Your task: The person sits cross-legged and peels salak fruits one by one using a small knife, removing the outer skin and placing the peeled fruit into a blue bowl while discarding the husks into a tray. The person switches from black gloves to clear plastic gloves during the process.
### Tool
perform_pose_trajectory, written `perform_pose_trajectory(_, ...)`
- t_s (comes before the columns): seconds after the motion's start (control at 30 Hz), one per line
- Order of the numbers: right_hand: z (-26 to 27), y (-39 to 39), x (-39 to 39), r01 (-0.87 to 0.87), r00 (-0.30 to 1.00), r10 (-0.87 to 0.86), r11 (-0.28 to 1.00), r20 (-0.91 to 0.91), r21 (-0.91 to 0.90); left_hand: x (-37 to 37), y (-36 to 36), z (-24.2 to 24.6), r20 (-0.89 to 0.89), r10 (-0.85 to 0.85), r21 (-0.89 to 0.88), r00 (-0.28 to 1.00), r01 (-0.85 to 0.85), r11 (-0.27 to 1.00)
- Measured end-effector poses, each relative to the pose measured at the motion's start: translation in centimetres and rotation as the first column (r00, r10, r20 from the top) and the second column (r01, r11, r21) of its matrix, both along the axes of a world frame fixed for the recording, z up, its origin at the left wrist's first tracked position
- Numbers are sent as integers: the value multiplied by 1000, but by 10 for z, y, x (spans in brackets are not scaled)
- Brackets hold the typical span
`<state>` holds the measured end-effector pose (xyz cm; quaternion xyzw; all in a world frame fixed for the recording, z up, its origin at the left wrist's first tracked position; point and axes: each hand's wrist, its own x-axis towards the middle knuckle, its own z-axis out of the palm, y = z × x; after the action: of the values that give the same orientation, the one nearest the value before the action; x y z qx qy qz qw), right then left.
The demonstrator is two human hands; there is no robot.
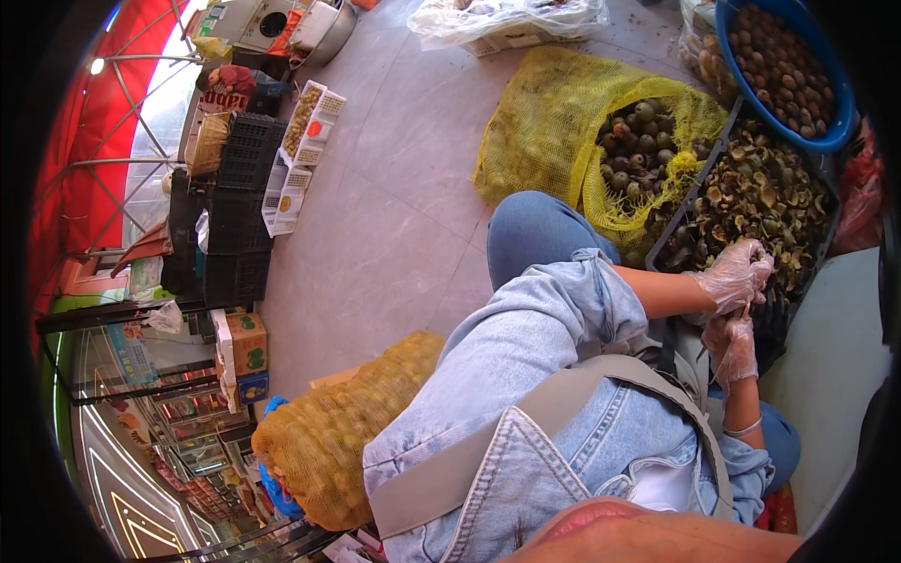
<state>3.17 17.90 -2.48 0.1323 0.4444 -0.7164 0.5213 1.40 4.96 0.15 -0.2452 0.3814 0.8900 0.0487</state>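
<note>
My left hand (739, 274), in a clear disposable plastic glove, is curled over the near end of a black plastic crate (672, 229) filled with broken green-brown husks (764, 190). Just below it, almost touching, is my gloved right hand (732, 345), its fingers bent. A thin pale piece shows between the hands, too small to name. My fingers hide whatever may be inside them. Beside the crate lies a yellow mesh sack (542, 134), torn open over dark, round, husk-covered nuts (637, 144). A blue plastic basin (739, 77) of brown nuts, apparently walnuts (785, 70), overlaps the crate's far end.
An orange mesh sack (345, 429) of round produce lies behind my left side. Black crates (243, 155) and white trays (303, 141) line the floor's far side, where a person in red (236, 79) is. A plastic-covered box (507, 28) sits beyond the yellow sack.
</note>
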Motion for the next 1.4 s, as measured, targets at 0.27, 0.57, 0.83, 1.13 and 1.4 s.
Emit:
perform_pose_trajectory(0.27, 24, -3, -9, -98, 988, 83, 989, -127, -111, -5, -20, 17, 27, -224, 72, 974, 222, 972)
perform_pose_trajectory(0.57, 72, -18, -12, -95, 980, 86, 994, -179, -46, 2, -28, 42, 217, -425, 0, 879, 436, 900)
perform_pose_trajectory(0.83, 56, -5, -16, -334, 868, 358, 934, -345, 130, 13, -17, 42, 36, -168, -251, 985, 172, 952)
perform_pose_trajectory(1.13, 85, 0, -25, -205, 973, 199, 978, -120, -41, 7, -36, 36, -3, -362, 4, 932, 362, 932)
perform_pose_trajectory(1.4, 100, -8, -18, -95, 995, 95, 995, -36, -7, 6, -37, 44, 10, -300, 205, 954, 291, 934)
